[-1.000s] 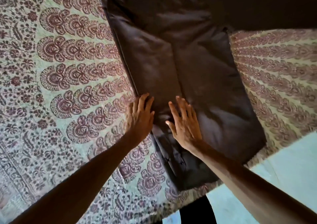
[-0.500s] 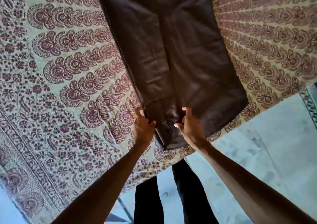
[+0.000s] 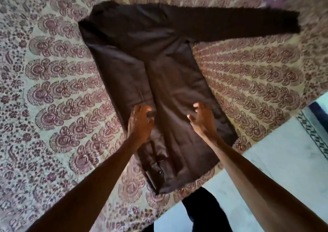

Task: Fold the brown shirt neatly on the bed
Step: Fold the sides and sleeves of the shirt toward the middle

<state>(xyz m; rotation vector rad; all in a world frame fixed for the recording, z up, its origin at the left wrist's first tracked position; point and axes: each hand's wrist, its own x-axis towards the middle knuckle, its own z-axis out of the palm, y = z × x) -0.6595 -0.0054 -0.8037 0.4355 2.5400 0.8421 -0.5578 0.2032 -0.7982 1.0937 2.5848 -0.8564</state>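
The brown shirt [image 3: 170,82] lies flat on the bed, its hem toward me at the bed's edge. Its left side is folded inward, with a cuff near the hem. One sleeve [image 3: 236,24] stretches straight out to the right. My left hand [image 3: 141,120] hovers over the folded left panel, fingers curled and apart, holding nothing. My right hand [image 3: 202,119] is over the shirt's right half, fingers spread and slightly raised off the cloth.
A patterned bedspread [image 3: 58,107] with maroon floral motifs covers the bed. The bed's edge runs diagonally at lower right, with pale floor [image 3: 284,160] beyond. My dark trouser legs [image 3: 204,212] stand against the bed's edge. A patterned rug border [image 3: 314,132] lies at far right.
Both hands have left the cuff near the hem and moved up the shirt, now apart from each other. The view has tilted up, bringing the whole shirt and right sleeve into sight.
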